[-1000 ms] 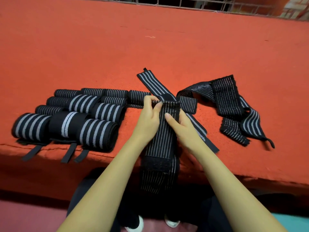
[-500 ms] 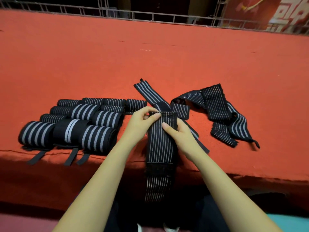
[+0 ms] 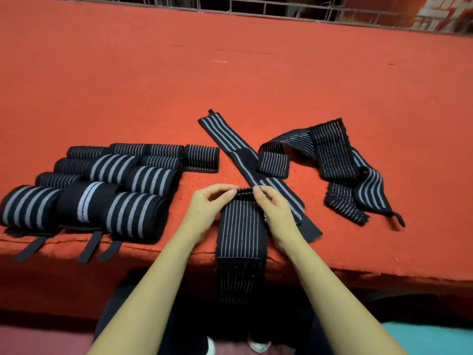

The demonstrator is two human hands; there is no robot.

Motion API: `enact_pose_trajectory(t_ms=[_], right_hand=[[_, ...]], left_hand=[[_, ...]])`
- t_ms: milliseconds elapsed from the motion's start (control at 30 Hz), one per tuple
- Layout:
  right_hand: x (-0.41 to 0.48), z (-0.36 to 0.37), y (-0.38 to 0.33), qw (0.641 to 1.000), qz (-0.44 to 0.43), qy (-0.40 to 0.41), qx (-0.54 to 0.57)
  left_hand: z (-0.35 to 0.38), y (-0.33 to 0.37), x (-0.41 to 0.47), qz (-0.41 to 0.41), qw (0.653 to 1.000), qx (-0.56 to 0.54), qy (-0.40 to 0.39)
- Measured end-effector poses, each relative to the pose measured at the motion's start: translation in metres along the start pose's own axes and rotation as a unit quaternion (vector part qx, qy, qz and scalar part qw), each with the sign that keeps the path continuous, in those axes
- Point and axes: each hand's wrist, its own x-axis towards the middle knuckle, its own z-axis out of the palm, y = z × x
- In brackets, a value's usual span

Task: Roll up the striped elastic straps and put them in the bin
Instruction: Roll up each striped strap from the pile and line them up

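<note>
A black strap with thin pale stripes (image 3: 240, 226) lies across the front edge of the red surface (image 3: 230, 73), its lower end hanging over the edge. My left hand (image 3: 207, 208) and my right hand (image 3: 275, 213) pinch its far end, which is folded into a small first turn. Under it a flat strap with broad grey stripes (image 3: 230, 142) runs diagonally. A crumpled heap of loose straps (image 3: 337, 160) lies to the right. Several rolled straps (image 3: 102, 188) sit in rows at the left. No bin is in view.
The red surface ends in a worn front edge (image 3: 384, 275) just before my lap. A metal railing (image 3: 256, 6) runs along the far side. Tabs of the rolled straps (image 3: 89, 247) hang over the front edge.
Both hands have drawn the strap's far end back toward me and folded it over into a first small turn. The view has tilted a little.
</note>
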Motion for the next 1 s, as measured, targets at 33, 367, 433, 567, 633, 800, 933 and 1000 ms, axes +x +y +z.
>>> enact_pose_trajectory(t_ms=[33,367,433,567,633,800,933,1000], right_hand=[[0.0006,0.0000,-0.0006,1.000,-0.001,0.008,-0.002],[0.0005,-0.0046,0.0011,0.999,-0.031,0.005,-0.020],[0.0002,-0.0039,0.0016,1.000,-0.021,0.008,-0.005],[-0.0025,-0.0013,-0.0026,0.999,0.005,0.008,0.031],[-0.0048,-0.0002,-0.0044,0.999,0.015,0.005,0.028],[-0.0055,-0.0044,-0.0036,1.000,-0.017,0.001,0.012],[-0.0055,-0.0067,-0.0027,0.999,-0.031,-0.011,0.003],[-0.0055,-0.0068,-0.0025,0.999,-0.037,-0.013,-0.007]], left_hand=[[-0.0004,-0.0005,0.0001,0.010,1.000,0.014,-0.002],[0.0049,-0.0044,0.0019,0.015,0.998,0.056,-0.024],[0.0041,-0.0048,0.0014,0.007,0.999,0.045,-0.025],[0.0017,-0.0037,-0.0005,0.024,0.999,0.031,-0.021],[0.0012,-0.0032,-0.0018,0.041,0.998,0.038,-0.016],[0.0009,-0.0015,-0.0025,0.058,0.997,0.042,-0.009],[0.0033,-0.0010,-0.0014,0.013,0.999,0.038,-0.031],[0.0022,-0.0032,0.0008,0.011,0.997,0.065,-0.041]])
